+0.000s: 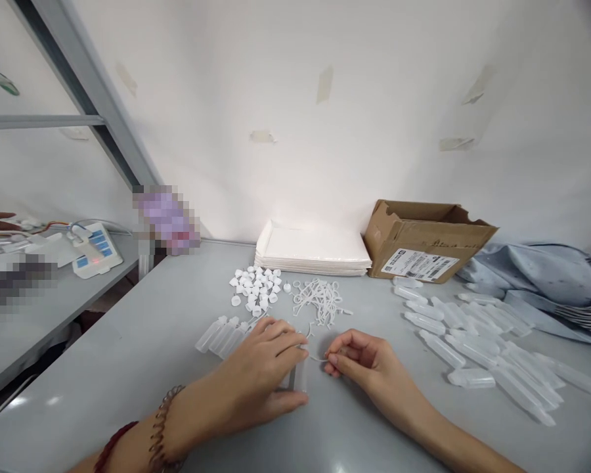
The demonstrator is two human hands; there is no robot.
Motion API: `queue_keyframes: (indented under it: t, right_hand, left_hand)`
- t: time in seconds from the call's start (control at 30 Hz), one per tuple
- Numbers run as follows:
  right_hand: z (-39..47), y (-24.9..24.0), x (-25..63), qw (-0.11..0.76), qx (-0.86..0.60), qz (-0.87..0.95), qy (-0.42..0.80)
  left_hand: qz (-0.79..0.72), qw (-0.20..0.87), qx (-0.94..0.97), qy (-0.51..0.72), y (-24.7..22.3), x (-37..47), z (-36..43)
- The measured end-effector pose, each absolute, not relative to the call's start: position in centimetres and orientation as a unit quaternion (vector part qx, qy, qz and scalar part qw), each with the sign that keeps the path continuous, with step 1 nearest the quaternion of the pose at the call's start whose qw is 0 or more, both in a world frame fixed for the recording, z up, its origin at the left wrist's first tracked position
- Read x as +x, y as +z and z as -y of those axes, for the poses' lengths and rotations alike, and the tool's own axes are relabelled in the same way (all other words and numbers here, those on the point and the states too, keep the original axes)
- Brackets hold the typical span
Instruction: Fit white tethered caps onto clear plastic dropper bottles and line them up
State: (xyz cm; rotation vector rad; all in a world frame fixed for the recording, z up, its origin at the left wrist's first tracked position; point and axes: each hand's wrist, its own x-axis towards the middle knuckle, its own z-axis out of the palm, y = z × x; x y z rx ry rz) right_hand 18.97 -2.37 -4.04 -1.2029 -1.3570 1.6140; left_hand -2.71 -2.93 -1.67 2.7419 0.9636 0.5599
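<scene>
My left hand (268, 371) lies over translucent plastic tubes on the grey table, its fingers and thumb curled around them. One tube (301, 378) shows between the thumb and fingers; the hand hides the rest. My right hand (359, 361) is pinched shut on a thin white plastic wand (318, 359), which points toward the tubes. Left of my left hand, several translucent tubes (220, 336) lie side by side. Just beyond both hands are a heap of small white caps (256, 287) and a tangle of white ring-ended wands (320, 299).
Many loose translucent tubes (477, 338) are scattered at the right. Along the wall stand a stack of white trays (312, 249) and an open cardboard box (423, 243), with blue cloth (546, 276) beside it. A power strip (96, 253) rests on the left table.
</scene>
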Motion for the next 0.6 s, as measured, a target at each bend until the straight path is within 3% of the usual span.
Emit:
queue_keyframes:
  t: [0.6]
  right_hand:
    - [1.69, -4.15, 19.39, 0.330, -0.493, 0.613, 0.522]
  left_hand:
    - [-0.403, 0.198, 0.882, 0.141, -1.05, -2.89, 2.48]
